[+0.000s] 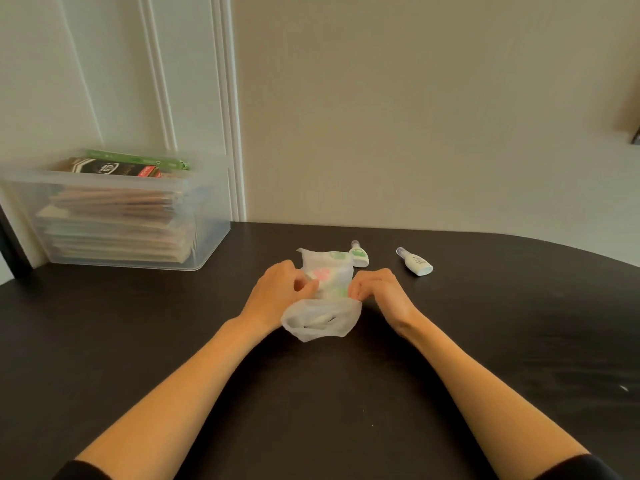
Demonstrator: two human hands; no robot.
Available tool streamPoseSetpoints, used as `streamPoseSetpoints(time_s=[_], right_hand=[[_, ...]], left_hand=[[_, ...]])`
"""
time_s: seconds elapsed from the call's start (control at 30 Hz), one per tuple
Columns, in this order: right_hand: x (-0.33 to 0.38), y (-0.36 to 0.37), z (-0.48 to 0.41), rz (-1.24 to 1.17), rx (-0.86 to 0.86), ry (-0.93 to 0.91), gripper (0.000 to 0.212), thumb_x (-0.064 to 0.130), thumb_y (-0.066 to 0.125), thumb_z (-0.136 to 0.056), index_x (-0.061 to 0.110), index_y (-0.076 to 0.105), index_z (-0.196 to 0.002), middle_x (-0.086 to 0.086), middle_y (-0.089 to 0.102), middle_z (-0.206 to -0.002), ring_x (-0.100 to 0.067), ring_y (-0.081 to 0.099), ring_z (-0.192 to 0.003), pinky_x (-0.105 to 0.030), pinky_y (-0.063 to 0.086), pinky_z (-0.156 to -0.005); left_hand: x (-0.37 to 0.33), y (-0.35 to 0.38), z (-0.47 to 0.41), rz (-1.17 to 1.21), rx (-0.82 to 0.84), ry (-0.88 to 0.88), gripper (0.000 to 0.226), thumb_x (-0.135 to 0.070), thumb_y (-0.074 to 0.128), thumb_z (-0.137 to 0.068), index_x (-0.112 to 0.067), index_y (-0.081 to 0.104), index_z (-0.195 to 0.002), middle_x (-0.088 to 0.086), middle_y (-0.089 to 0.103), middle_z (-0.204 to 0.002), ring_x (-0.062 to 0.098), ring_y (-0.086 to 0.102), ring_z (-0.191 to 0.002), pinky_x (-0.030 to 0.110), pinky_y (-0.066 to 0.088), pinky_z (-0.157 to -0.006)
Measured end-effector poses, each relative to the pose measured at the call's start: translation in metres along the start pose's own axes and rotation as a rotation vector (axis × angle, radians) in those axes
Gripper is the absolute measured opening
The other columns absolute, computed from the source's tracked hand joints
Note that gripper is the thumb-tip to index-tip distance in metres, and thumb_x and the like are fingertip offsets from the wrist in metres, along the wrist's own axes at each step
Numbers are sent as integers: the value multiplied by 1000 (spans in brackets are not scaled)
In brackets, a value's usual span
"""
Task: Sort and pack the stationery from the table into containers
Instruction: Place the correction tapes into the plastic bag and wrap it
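Note:
A translucent white plastic bag (320,318) lies on the dark table (485,341) in the middle, its mouth turned toward me. Small white items with pink and green labels show through its far half. My left hand (280,292) pinches the bag's left edge and my right hand (381,292) pinches the right edge, holding the mouth apart. Two small white correction-fluid bottles lie on the table behind: one (359,254) touches the bag's far right corner, the other (415,262) lies apart to the right.
A clear plastic storage box (207,237) stands at the back left, filled with stacked paper packs and topped by green and black boxes (114,166). A wall runs just behind the table's curved far edge.

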State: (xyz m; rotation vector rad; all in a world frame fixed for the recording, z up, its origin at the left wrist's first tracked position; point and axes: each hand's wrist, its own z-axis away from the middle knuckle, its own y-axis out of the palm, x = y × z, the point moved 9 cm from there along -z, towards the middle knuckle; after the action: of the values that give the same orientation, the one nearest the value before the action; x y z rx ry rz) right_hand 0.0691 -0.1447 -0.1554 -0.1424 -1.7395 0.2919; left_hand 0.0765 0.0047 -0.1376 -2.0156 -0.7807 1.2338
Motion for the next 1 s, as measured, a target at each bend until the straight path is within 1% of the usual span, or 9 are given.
streamPoseSetpoints(time_s=[0.07, 0.17, 0.4, 0.47, 0.53, 0.6, 0.7, 0.77, 1.0], right_hand=[[3, -2, 3, 12, -78, -23, 15, 12, 45, -57, 9, 58, -50, -2, 56, -65, -8, 50, -64, -17, 43, -65], [0, -8, 2, 172, -203, -53, 21, 1, 52, -78, 18, 64, -70, 1, 57, -92, -11, 51, -83, -16, 39, -70], [-2, 0, -4, 351, -163, -103, 35, -6, 48, -84, 7, 65, -112, 1, 55, -120, -8, 50, -106, -9, 40, -85], [-1, 5, -4, 403, -118, -108, 42, -6, 45, -86, 7, 58, -124, 0, 50, -129, -10, 46, -117, -17, 39, -97], [-3, 7, -5, 435, -87, -94, 44, -6, 43, -87, 8, 56, -126, 0, 47, -130, -14, 42, -122, -25, 37, -104], [-8, 6, -6, 407, -87, -59, 41, -5, 44, -86, 9, 60, -121, 0, 47, -126, -15, 42, -120, -28, 37, -103], [-14, 1, -6, 327, -113, 6, 33, 1, 48, -88, 12, 61, -117, -1, 47, -126, -16, 47, -117, -26, 42, -98], [-16, 0, -7, 327, -107, 21, 29, 6, 50, -92, 13, 59, -117, -1, 47, -127, -15, 49, -115, -24, 42, -95], [-16, 1, -7, 344, -104, 20, 26, 7, 50, -93, 16, 59, -116, 2, 48, -128, -13, 49, -116, -18, 39, -91]], left_hand=[[-14, 3, 3, -103, -47, 83, 37, -27, 48, -93, -14, 45, -59, -3, 41, -78, 11, 40, -72, 25, 37, -63], [-28, 12, 3, -187, -53, 202, 24, -24, 45, -96, -5, 59, -92, 4, 50, -98, 18, 46, -94, 29, 41, -79], [-22, 21, -6, -399, 12, 107, 25, -15, 38, -98, -4, 56, -111, 9, 51, -118, 21, 51, -105, 30, 43, -82], [-22, 17, -7, -470, -35, 64, 19, -18, 49, -94, -5, 59, -105, 7, 56, -111, 18, 56, -96, 24, 44, -74], [-38, 9, -7, -553, -115, 205, 26, -23, 84, -59, -12, 65, -73, 2, 62, -75, 12, 60, -62, 17, 42, -48], [-46, 20, -1, -565, -86, 387, 39, -7, 91, -31, -12, 61, -56, 1, 55, -57, 13, 52, -45, 18, 37, -38], [-46, 29, 4, -594, 22, 385, 25, -12, 84, -60, -9, 67, -78, 4, 61, -79, 15, 58, -65, 21, 45, -54], [-33, 34, -7, -598, 29, 306, 20, -18, 54, -92, -9, 59, -109, 6, 55, -112, 18, 54, -96, 24, 43, -76], [-27, 34, -17, -517, 68, 212, 41, -30, 44, -96, -8, 37, -130, 10, 35, -131, 23, 45, -110, 29, 40, -85]])
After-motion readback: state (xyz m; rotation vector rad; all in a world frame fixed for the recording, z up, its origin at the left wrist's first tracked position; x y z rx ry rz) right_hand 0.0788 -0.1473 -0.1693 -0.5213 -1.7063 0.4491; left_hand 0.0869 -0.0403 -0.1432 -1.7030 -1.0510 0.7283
